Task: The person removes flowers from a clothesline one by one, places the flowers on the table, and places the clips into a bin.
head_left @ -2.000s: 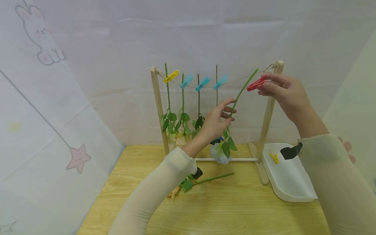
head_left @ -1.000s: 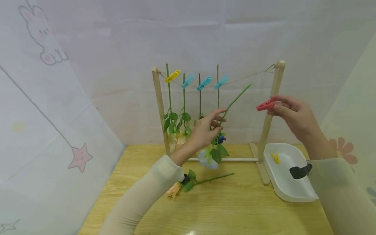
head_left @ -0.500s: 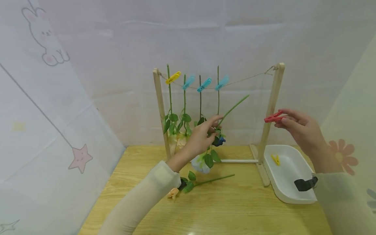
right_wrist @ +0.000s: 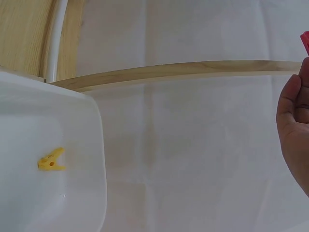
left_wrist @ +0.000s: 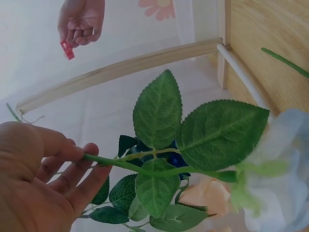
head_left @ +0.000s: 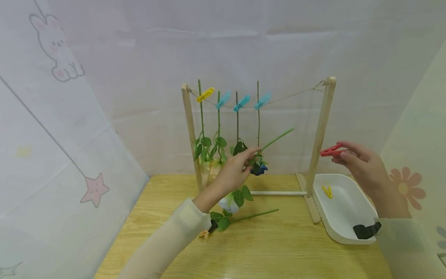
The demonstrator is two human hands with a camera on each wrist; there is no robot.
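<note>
Head view, starting at my left: a wooden post, then a yellow peg and three blue pegs hold flower stems to a sagging string, blooms hanging down. Below them a loose flower lies on the table, its bloom partly hidden by my sleeve. The white flower I hold hangs head-down in front of the row, its bare stem slanting up to the right, well below the string. I judge its leaves could snag the hanging blue flower, since they crowd together beside my fingers; I cannot tell whether they touch. A careless pull there might shake the string and work a peg loose. The stem is thin and the bloom probably heavy, so a slack pinch could let it swivel or slide. As for grip, my left hand has the stem between thumb and fingers, close above the leaves, lightly closed and the fingers spread. Past the right post, my right hand pinches a red peg by its end, well apart from stem and string; fingertips alone hold it, so it could spring away. Beneath is a white tray with a spare yellow peg.
</note>
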